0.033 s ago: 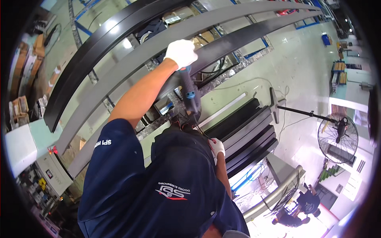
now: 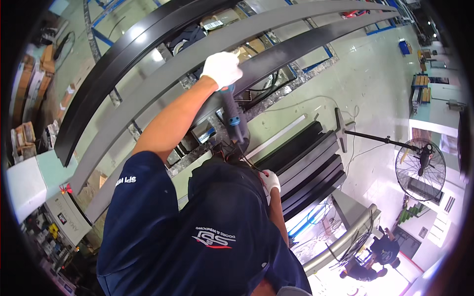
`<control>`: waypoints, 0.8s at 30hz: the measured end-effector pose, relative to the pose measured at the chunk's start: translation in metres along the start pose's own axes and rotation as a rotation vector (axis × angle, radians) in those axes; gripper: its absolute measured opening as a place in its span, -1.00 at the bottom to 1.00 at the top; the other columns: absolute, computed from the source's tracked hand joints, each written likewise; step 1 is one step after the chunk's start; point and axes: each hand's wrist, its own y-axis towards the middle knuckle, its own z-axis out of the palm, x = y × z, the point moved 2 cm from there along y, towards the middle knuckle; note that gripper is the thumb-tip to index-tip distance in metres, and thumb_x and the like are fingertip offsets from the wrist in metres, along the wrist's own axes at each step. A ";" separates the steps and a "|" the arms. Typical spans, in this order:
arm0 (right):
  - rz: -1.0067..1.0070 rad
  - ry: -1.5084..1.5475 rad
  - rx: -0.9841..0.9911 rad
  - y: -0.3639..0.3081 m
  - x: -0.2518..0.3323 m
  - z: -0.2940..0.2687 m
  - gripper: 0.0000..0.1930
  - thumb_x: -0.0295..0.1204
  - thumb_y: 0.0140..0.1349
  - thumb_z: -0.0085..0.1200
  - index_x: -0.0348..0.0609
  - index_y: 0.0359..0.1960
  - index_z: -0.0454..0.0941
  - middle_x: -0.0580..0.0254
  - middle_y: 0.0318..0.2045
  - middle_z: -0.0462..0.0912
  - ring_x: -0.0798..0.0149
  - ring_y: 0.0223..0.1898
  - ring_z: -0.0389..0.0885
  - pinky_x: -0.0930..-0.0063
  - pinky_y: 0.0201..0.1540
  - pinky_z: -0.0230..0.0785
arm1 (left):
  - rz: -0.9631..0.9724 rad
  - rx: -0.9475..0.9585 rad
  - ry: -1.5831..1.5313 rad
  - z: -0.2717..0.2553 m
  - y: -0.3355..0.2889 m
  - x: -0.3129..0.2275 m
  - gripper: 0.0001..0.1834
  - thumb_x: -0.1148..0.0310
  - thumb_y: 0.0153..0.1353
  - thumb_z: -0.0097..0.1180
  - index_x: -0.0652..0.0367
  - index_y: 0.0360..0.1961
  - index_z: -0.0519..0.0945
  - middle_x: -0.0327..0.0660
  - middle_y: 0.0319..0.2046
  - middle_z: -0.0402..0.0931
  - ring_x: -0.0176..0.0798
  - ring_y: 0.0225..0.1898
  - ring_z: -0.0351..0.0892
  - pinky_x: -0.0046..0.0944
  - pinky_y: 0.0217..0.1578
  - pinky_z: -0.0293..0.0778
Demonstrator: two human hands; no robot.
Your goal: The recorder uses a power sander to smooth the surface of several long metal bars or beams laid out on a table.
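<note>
My left hand (image 2: pixel 222 70), in a white glove, is closed over the upper end of a corded power tool (image 2: pixel 231 109) with a long dark barrel and teal parts, shaped like an angle grinder. The glove hides the tool's working head. Beneath and beside it runs a long, dark grey metal profile (image 2: pixel 284 55) with a cloudy patch on its face. A black cord (image 2: pixel 249 164) leads from the tool's lower end to my right hand (image 2: pixel 270 181). That hand, also gloved in white, is closed round the cord beside my hip.
More long profiles, grey (image 2: pixel 163 81) and black (image 2: pixel 101 79), lie across a rack. Short dark profiles (image 2: pixel 308 165) are stacked to my right. Beyond stand a black pedestal fan (image 2: pixel 419 170) and a thin floor cable (image 2: pixel 321 97). Another person (image 2: pixel 385 249) works at the lower right.
My left hand and the power tool have shifted slightly to the left along the profile. My right hand stays in nearly the same place.
</note>
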 end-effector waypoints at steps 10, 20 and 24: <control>-0.476 0.015 0.066 -0.005 0.256 -0.067 -0.71 -0.25 0.55 0.24 -0.20 0.05 0.81 -0.12 -0.02 0.82 -0.17 0.03 0.83 0.03 0.16 0.65 | -0.246 -0.044 -0.028 -0.018 -0.173 0.068 -0.66 0.10 0.26 0.26 0.15 -0.39 0.83 0.05 -0.22 0.78 0.21 -0.08 0.81 0.17 0.00 0.71; -1.158 -0.276 0.373 -0.111 0.438 0.056 -0.20 0.01 0.48 0.35 -0.22 0.53 0.33 -0.34 0.12 0.72 -0.36 0.17 0.75 -0.19 0.25 0.62 | -0.585 -0.153 -0.006 -0.031 -0.273 0.114 -0.59 0.03 0.32 0.37 0.19 -0.43 0.76 0.06 -0.29 0.73 0.24 -0.11 0.79 0.23 -0.04 0.66; -1.021 -0.153 0.379 -0.101 0.438 0.036 -0.30 -0.17 0.46 0.38 -0.20 0.45 0.30 -0.40 0.11 0.72 -0.48 0.11 0.78 -0.33 0.16 0.66 | -0.594 -0.139 -0.040 -0.025 -0.247 0.101 -0.57 0.00 0.34 0.37 0.19 -0.42 0.78 0.06 -0.27 0.75 0.22 -0.08 0.79 0.20 0.00 0.67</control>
